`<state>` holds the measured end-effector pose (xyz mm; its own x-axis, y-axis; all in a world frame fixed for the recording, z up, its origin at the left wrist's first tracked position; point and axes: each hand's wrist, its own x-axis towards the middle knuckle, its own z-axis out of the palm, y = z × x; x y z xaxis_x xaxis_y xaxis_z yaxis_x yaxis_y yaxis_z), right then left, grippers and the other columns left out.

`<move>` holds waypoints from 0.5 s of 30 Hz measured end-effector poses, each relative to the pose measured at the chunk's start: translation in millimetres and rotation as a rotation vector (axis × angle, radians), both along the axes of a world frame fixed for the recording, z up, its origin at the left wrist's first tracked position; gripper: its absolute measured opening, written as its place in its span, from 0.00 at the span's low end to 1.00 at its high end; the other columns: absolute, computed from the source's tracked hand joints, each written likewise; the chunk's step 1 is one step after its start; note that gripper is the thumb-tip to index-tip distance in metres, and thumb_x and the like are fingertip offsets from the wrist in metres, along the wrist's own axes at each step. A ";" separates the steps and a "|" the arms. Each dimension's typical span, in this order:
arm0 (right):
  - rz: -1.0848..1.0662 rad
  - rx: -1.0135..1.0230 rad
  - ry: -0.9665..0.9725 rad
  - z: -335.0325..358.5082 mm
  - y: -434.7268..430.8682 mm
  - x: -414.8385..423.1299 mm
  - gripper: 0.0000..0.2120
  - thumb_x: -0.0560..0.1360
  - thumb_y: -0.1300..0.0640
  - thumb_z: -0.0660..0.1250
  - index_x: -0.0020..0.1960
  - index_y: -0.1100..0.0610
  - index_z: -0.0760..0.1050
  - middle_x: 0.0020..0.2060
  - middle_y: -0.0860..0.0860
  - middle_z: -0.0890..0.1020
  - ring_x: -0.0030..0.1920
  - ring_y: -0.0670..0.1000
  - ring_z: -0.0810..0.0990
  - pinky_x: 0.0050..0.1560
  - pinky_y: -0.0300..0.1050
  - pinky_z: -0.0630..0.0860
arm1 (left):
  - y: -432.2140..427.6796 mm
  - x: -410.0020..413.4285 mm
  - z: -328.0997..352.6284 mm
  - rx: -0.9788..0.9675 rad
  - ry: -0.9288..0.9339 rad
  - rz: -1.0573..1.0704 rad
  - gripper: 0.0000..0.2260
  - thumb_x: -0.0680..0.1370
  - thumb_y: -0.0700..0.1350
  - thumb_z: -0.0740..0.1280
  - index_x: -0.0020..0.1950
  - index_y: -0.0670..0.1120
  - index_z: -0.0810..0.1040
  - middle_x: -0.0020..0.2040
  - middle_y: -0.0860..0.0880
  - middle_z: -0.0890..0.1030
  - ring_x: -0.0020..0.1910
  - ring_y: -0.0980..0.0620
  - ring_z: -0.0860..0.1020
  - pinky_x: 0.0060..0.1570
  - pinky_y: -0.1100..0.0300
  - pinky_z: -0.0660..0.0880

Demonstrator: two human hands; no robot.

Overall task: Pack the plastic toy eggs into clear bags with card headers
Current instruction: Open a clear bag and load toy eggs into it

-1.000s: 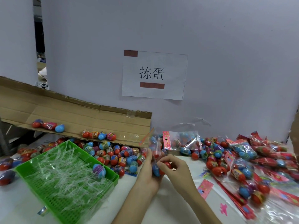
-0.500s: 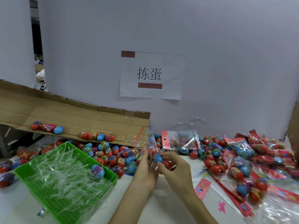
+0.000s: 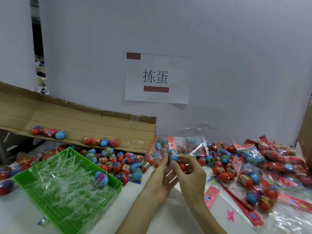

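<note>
Two sets of fingertips: left fingertips point(image 3: 164, 158) pressed together and pointing up, touching one side of a blue plastic toy egg with a printed band point(image 3: 173, 155); right forefinger point(image 3: 184, 157) touching its other side
Blue egg: held in the air between both hands, at the lower edge of a clear plastic bag with a pink card header point(image 3: 160, 146); blue shell, mostly covered by the colourful band
Clear bag: rises upright from the left fingertips, which grip it; more eggs show through the film
Red plastic toy egg point(image 3: 183, 166): tucked under the curled lower fingers of the right hand point(image 3: 194, 178), just below the blue egg
Left hand point(image 3: 160, 179): edge-on, forearm coming up from the bottom
Right hand: knuckles up, wrist bent, forearm running down to the right
Loose red and blue eggs point(image 3: 118, 159): heaped on the white table point(image 3: 152, 217), left of the hands
Green plastic mesh tray point(image 3: 118, 186): near left; holds clear film strips point(image 3: 67, 183) and one egg
Packed bags point(image 3: 253, 154): piled at right; a loose pink card header point(image 3: 211, 195) lies beside the right wrist
Brown cardboard flap point(image 3: 76, 120): slopes behind the heap, a few eggs resting on it
</note>
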<state>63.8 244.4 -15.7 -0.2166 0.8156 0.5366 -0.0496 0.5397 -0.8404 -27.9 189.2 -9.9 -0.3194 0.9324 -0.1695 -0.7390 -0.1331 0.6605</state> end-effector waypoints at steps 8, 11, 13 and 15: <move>0.040 -0.039 0.003 2.5 6.0 1.9 0.21 0.75 0.58 0.76 0.66 0.47 0.78 0.44 0.42 0.85 0.45 0.47 0.85 0.47 0.41 0.82 | -0.3 -0.3 2.1 -0.028 0.052 0.006 0.15 0.75 0.57 0.73 0.54 0.48 0.89 0.58 0.44 0.86 0.57 0.48 0.86 0.56 0.53 0.81; 0.101 -0.024 -0.036 4.2 8.9 3.0 0.17 0.77 0.60 0.74 0.62 0.46 0.80 0.45 0.41 0.86 0.45 0.47 0.85 0.48 0.44 0.83 | -1.6 -1.1 3.3 -0.054 0.081 0.014 0.17 0.74 0.59 0.73 0.54 0.49 0.89 0.58 0.46 0.86 0.58 0.49 0.85 0.64 0.50 0.77; 0.075 0.013 -0.027 5.5 9.0 4.7 0.14 0.76 0.60 0.74 0.58 0.46 0.82 0.45 0.40 0.86 0.45 0.46 0.86 0.46 0.44 0.84 | -2.6 -0.5 3.8 -0.090 0.077 0.023 0.21 0.72 0.59 0.74 0.58 0.47 0.87 0.58 0.45 0.86 0.58 0.47 0.85 0.61 0.51 0.78; 0.046 0.049 -0.014 6.2 10.7 7.1 0.12 0.76 0.61 0.75 0.56 0.48 0.83 0.44 0.41 0.86 0.45 0.46 0.85 0.45 0.44 0.84 | -2.8 1.2 4.4 -0.128 0.053 0.040 0.23 0.71 0.59 0.75 0.59 0.44 0.85 0.58 0.43 0.86 0.58 0.46 0.84 0.54 0.52 0.80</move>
<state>70.9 255.1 -9.5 -0.2611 0.7776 0.5720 -0.0634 0.5775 -0.8140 -26.7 186.5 -5.5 -0.3675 0.8907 -0.2676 -0.6981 -0.0741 0.7122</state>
